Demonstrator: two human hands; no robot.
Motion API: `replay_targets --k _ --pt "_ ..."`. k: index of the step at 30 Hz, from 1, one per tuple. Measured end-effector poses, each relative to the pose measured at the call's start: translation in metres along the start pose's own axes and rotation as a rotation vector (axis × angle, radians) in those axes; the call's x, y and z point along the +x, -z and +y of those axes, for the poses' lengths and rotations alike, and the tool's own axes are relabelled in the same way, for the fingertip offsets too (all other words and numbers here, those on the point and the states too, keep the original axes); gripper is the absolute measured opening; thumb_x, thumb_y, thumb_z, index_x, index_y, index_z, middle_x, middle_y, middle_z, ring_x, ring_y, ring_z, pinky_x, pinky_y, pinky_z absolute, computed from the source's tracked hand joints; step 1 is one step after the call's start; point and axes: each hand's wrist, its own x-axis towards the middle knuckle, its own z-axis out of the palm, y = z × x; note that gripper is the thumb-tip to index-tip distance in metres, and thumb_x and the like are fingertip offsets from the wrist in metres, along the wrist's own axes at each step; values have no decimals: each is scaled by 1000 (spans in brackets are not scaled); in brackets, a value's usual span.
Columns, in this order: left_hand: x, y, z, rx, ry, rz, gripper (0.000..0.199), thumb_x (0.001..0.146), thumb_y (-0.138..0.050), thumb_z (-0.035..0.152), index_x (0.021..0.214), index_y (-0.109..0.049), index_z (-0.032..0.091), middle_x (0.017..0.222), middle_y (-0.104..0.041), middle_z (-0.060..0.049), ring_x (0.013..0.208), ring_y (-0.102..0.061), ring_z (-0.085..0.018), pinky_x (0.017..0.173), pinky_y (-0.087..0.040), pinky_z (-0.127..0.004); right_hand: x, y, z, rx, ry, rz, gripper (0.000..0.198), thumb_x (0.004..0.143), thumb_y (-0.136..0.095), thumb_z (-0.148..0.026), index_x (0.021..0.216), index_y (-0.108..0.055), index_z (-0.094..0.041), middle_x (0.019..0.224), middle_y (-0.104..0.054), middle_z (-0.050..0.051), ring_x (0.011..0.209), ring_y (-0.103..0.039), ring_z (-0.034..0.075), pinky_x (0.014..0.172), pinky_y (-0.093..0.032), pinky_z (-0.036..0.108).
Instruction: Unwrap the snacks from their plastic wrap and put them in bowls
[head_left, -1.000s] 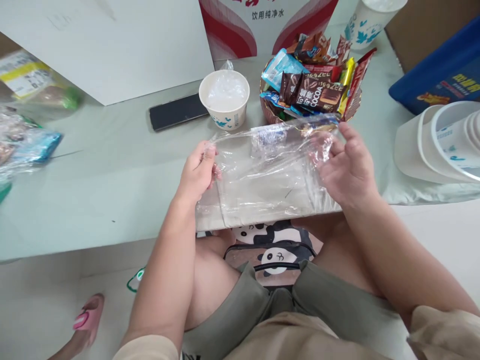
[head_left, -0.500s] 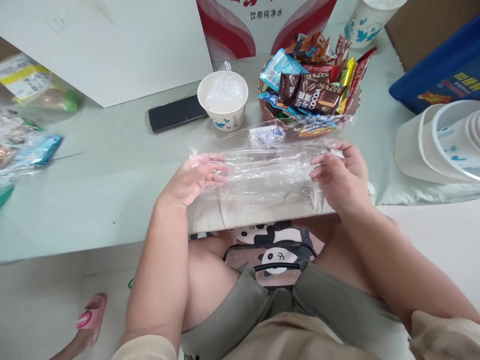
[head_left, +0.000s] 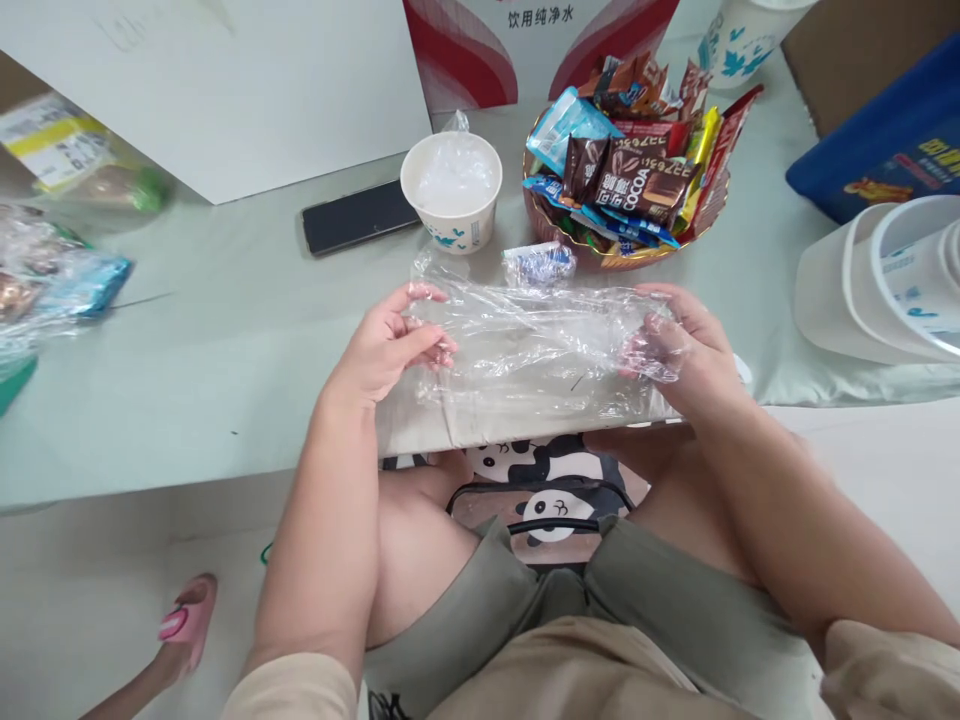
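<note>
A sheet of clear, crinkled plastic film [head_left: 525,335], perhaps a thin bag, is stretched between both hands above the table's front edge. My left hand [head_left: 394,345] pinches its left end between thumb and fingers. At the other end my right hand [head_left: 671,345] grips the film, which partly covers those fingers. Just beyond the film lies a small blue-and-white wrapped packet [head_left: 538,263]. Behind that stand a paper cup [head_left: 451,205] with crumpled clear plastic in it and a gold-rimmed bowl [head_left: 637,258] heaped with wrapped snacks [head_left: 630,180].
A black phone [head_left: 360,218] lies beside the cup, before a large white box [head_left: 225,90]. On the right are nested white containers [head_left: 840,285] with paper cups, and a blue package [head_left: 885,150]. Bagged goods [head_left: 52,270] sit at left. Someone's pink sandal [head_left: 196,615] shows on the floor.
The film has shifted and bunched over my right fingers. My left fingers have bent from stretched to pinching. The view has moved slightly.
</note>
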Motion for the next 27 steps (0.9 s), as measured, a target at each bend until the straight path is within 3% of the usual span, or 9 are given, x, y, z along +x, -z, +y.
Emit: replay_targets --k 5,8,11,13,15,17,20,23,27 --pt "3 -2 -3 -21 -36 49 11 78 -74 24 84 -66 18 73 -74 -1 49 -65 -10 48 -52 -21 3 8 6 2 131 65 30 88 -70 -48 115 -64 -36 59 -60 -7 45 -56 17 43 -46 31" --pt "2 -2 0 -49 -59 106 11 81 -72 21 74 -64 17 79 -75 -3 52 -65 -9 52 -54 -23 0 14 8 -28 229 51 21 92 -63 -48 109 -59 -37 60 -59 -7 43 -52 17 42 -44 30" --pt "1 -3 2 -65 -68 119 10 82 -71 18 74 -65 17 85 -77 -4 55 -66 -9 55 -56 -23 -1 16 8 -146 351 20 41 86 -73 -48 121 -53 -41 98 -70 -1 64 -65 18 54 -54 34" --pt "2 -3 2 -55 -58 108 6 82 -70 17 77 -67 16 87 -77 -4 56 -67 -9 57 -56 -22 -1 13 7 -251 492 30 55 79 -83 -42 125 -54 -44 127 -63 3 92 -72 22 68 -61 39" --pt "5 -3 1 -13 -23 103 4 83 -70 18 80 -68 16 89 -78 -4 58 -67 -9 59 -57 -22 -1 7 5 -330 625 54 36 81 -82 -36 112 -65 -40 133 -57 4 111 -69 26 85 -62 46" --pt "7 -4 -2 32 12 109 5 83 -70 20 80 -69 16 90 -78 -4 61 -68 -10 61 -57 -22 -4 3 0 -313 687 76 8 89 -75 -34 95 -71 -35 125 -59 4 113 -69 27 99 -59 54" --pt "10 -2 -5 50 25 146 6 81 -72 21 79 -70 16 87 -77 -5 66 -70 -12 66 -59 -25 -14 3 -9 -171 675 82 3 91 -71 -34 91 -74 -35 117 -61 5 113 -69 30 99 -58 57" --pt "10 1 -4 -10 14 166 4 77 -73 20 77 -72 16 82 -76 -5 74 -73 -16 75 -60 -28 -23 11 -15 -253 677 -58 7 89 -69 -34 88 -75 -38 120 -62 6 123 -64 33 100 -57 56" --pt "12 7 4 -180 -1 159 13 78 -64 23 75 -74 15 86 -77 -9 81 -75 -20 78 -61 -32 -16 24 -11 -689 751 -283 17 84 -63 -24 83 -76 -35 122 -66 4 127 -60 34 112 -47 61"
